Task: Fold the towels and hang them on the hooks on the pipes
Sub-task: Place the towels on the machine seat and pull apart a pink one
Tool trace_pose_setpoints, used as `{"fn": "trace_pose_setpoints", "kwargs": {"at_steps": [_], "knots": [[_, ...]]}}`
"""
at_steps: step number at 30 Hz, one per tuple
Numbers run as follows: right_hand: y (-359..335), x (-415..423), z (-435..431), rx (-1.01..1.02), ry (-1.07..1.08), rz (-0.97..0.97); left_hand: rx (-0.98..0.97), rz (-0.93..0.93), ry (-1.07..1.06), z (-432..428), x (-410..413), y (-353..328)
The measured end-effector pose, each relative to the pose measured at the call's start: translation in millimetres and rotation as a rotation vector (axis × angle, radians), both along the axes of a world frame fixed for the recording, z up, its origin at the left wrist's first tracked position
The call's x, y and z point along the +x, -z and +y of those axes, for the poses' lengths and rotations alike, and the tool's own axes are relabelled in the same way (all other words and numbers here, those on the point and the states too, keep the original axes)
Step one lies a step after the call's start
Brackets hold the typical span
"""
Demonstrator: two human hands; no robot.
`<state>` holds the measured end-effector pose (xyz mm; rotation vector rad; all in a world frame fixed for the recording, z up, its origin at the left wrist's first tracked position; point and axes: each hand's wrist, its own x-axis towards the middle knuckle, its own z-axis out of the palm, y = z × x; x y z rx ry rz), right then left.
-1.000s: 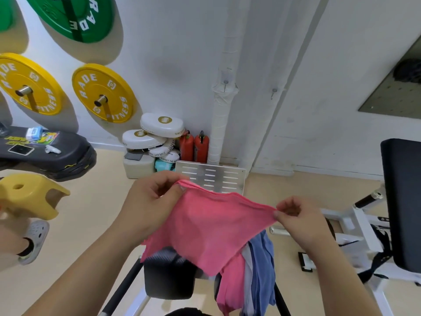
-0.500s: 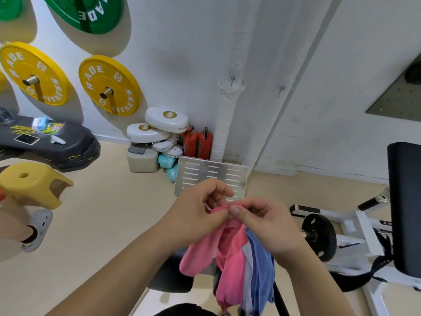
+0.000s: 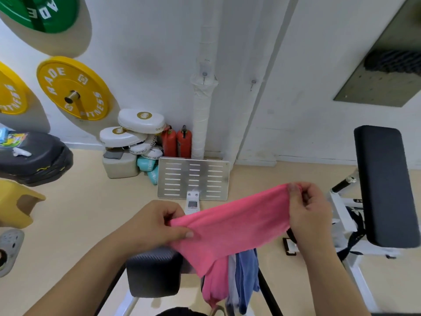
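Right, my left hand [image 3: 157, 226] and right hand [image 3: 307, 213] each pinch an end of the pink towel [image 3: 232, 226] stretched between them, so if either grip slackens the fold skews or it drops onto the spare towels [image 3: 246, 277] just below.

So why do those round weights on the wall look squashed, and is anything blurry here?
Head view: the wide-angle lens stretches the green weight plate into an oval near the corner; soft light casts a shadow beside the yellow weight plate; the pink towel is sharp, the right hand a little smeared.
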<state>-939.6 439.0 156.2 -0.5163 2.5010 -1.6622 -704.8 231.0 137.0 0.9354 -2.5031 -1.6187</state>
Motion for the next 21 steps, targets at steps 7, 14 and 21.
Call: {"fn": "trace_pose_setpoints", "kwargs": {"at_steps": [7,14,21], "knots": [[5.8,-20.6,27.7,-0.076,0.12,-0.074,0.351,0.233,-0.125,5.8,-12.4,-31.5],[12.6,-41.6,38.4,-0.103,0.134,-0.189,0.17,0.221,-0.296,20.9,-37.0,-26.4],[24.3,-65.0,42.1,-0.115,0.06,-0.344,0.414,0.288,-0.366,22.6,-40.9,-14.5]]}}
